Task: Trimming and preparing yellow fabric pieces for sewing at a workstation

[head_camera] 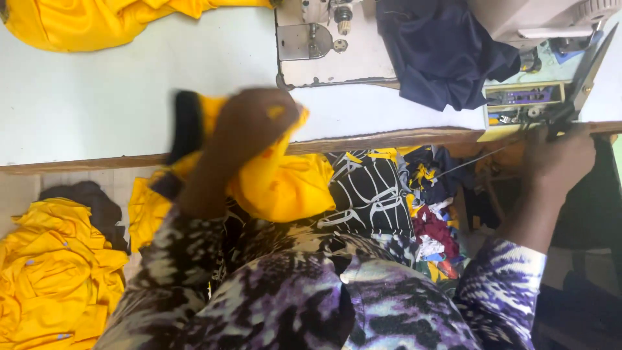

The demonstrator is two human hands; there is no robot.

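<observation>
White worktable (97, 97) carries sewing machine (337, 39), yellow cloth (97, 23).

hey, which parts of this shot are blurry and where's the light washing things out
Head view: the left hand and the yellow cloth it holds are smeared by motion; the white table is bright and washed out; the right hand sits in dim shadow at the table edge.

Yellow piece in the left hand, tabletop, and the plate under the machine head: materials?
Yellow piece: soft matte knit-looking cloth, judging by its loose folds; the left hand grips it, blurred. Tabletop: smooth pale surface, probably laminate, over a worn wooden edge. Plate: bare shiny metal, likely steel. The right hand touches dark scissors, seemingly metal.
</observation>
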